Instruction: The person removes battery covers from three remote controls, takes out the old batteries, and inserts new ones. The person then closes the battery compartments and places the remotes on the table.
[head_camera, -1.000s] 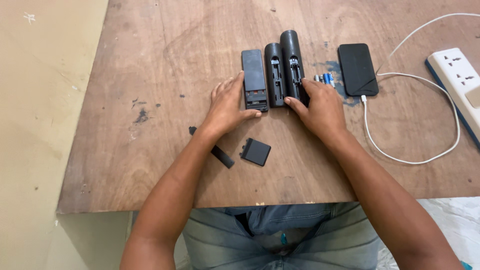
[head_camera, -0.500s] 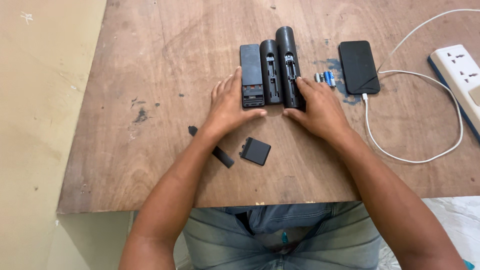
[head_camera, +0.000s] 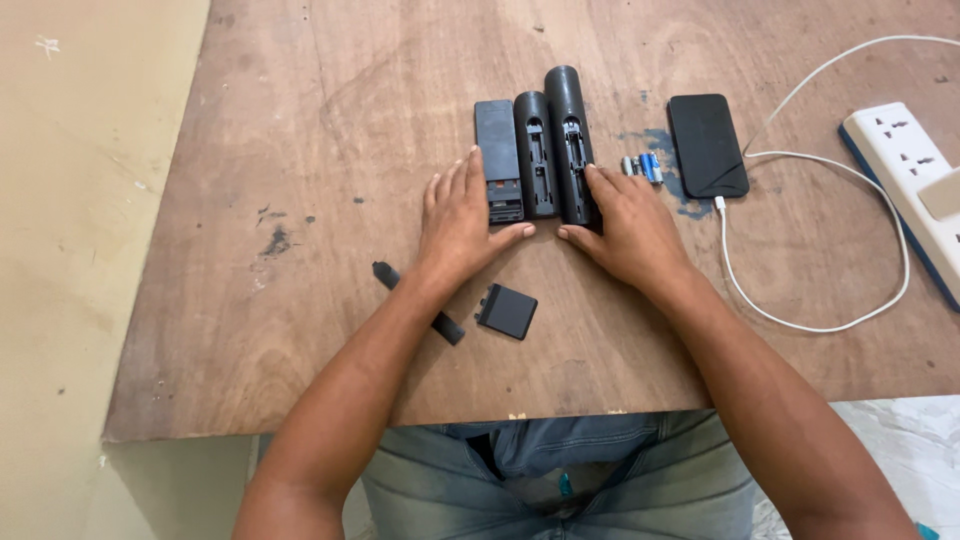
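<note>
Head view: 3 black remotes (head_camera: 535, 155) lie face down, side by side, on the table (head_camera: 300, 150), battery bays open. Left hand (head_camera: 462, 222) and right hand (head_camera: 622, 222) lie flat w/ fingers spread, bracketing the row, gripping nothing. Step looks like lining them up. Next probably needs the batteries (head_camera: 642, 166) just right of them.

Black remotes (head_camera: 538, 160), brown table (head_camera: 300, 150)

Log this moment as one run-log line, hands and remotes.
left hand: flat beside the flat remote | right hand: flat beside the longest remote | three remotes: side by side, backs open | batteries: right of them
</note>
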